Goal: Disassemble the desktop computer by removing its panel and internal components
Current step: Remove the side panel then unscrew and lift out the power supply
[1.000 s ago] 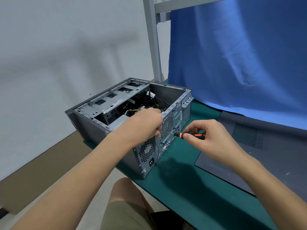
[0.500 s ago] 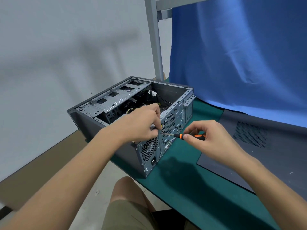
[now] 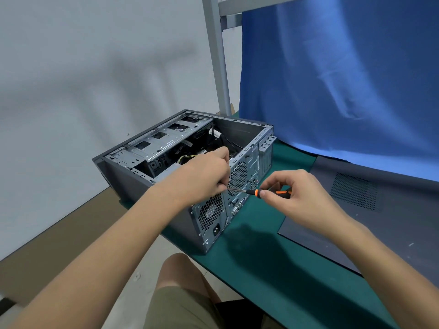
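Computer case (image 3: 133,186) lies open on the mat (image 3: 273,269), panel (image 3: 380,210) alongside; right hand (image 3: 297,198) pinches the screwdriver (image 3: 281,192) handle for turning, left hand (image 3: 204,179) pinches its tip, apparently steadying it at the rear face.

Pale grey wall (image 3: 83,67) on the left, crossed by soft, blurred shadows; light even and diffuse. Grey metal post (image 3: 217,55) upright at the far edge of the green-topped table (image 3: 273,276), with a crossbar (image 3: 235,5) running right from near its top. Blue cloth (image 3: 344,79) hung behind, draped down to the tabletop. Below, a brown strip (image 3: 59,248) along the wall's foot, then pale floor (image 3: 145,276).
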